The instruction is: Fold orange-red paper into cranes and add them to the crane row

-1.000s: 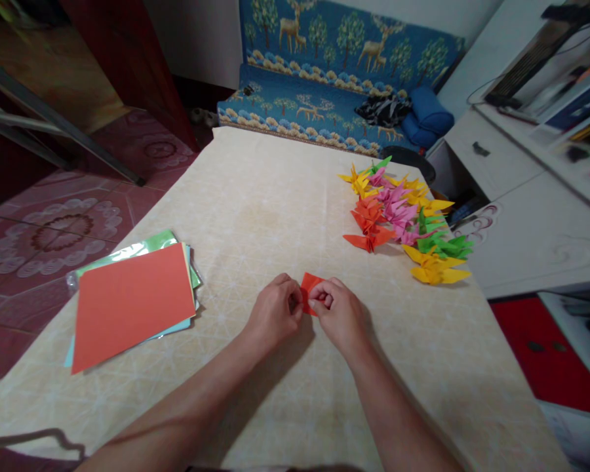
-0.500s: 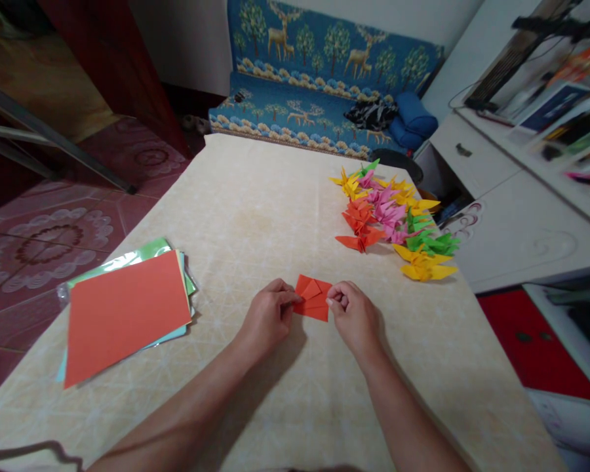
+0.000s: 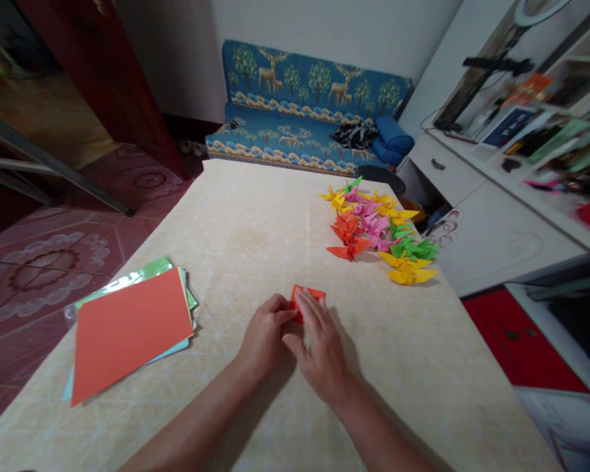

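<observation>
A small folded piece of red paper lies on the table in front of me. My left hand pinches its left edge between thumb and fingers. Across the top of the paper lies my right hand, its fingers stretched out and pressed on the folds, the thumb apart and close to my left hand. Most of the paper is hidden beneath those fingers.
Folded paper cranes in red, pink, yellow and green crowd the table's far right. On the left, an orange-red sheet tops a stack of coloured paper, with a green packet beneath. Beyond the cream tablecloth stands a blue sofa.
My right hand has gone from pinching the paper's right edge to lying flat over it. The paper now looks narrower. My left hand keeps its pinch, and the camera view has tilted up.
</observation>
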A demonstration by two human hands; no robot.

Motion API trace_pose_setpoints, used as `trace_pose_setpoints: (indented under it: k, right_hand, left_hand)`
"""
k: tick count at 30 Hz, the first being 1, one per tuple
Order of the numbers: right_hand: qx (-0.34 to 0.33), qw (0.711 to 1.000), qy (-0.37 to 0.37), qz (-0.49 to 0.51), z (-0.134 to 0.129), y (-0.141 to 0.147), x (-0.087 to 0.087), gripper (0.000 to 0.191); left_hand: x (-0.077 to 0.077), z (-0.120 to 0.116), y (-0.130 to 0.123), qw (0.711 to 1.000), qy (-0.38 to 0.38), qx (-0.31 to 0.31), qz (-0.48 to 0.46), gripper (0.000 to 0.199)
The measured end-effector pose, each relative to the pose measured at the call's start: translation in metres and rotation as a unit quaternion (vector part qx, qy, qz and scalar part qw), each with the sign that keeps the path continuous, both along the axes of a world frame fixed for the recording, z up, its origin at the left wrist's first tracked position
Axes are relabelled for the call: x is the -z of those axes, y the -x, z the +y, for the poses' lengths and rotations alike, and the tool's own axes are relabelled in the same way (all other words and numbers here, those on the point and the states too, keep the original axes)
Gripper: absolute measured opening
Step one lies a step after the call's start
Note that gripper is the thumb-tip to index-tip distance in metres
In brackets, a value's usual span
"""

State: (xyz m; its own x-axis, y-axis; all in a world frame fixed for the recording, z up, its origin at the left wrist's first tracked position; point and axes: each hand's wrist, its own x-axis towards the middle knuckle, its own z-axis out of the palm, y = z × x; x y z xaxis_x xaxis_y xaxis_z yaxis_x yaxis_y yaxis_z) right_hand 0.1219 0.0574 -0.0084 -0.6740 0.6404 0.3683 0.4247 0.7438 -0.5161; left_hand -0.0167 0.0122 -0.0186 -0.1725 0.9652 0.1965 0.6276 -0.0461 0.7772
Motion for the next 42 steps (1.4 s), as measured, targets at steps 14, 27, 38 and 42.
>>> trace_pose_setpoints:
  k: [14,27,38,42]
  right_hand:
    - [-0.069,0.979,-0.006,-0.190,0.003,-0.006,0.006,0.098]
    - [-0.003,0.959,-0.070,-0.273,0.037,-0.028,0.006,0.085]
    - [-0.036,0.960,-0.116,-0.251,0.032,-0.036,0.004,0.080]
    - [-0.062,0.955,-0.093,-0.276,0.030,-0.041,0.004,0.072]
  left_hand:
    - [0.004,0.001,0.003,1.000,-0.005,-0.009,-0.014,0.041]
    - [0.003,-0.004,0.002,1.000,-0.006,-0.004,0.011,0.038]
    - [-0.015,-0.017,-0.009,0.960,0.056,-0.001,0.275,0.037]
    - [-0.014,-0.014,-0.017,0.963,0.035,-0.007,0.268,0.030]
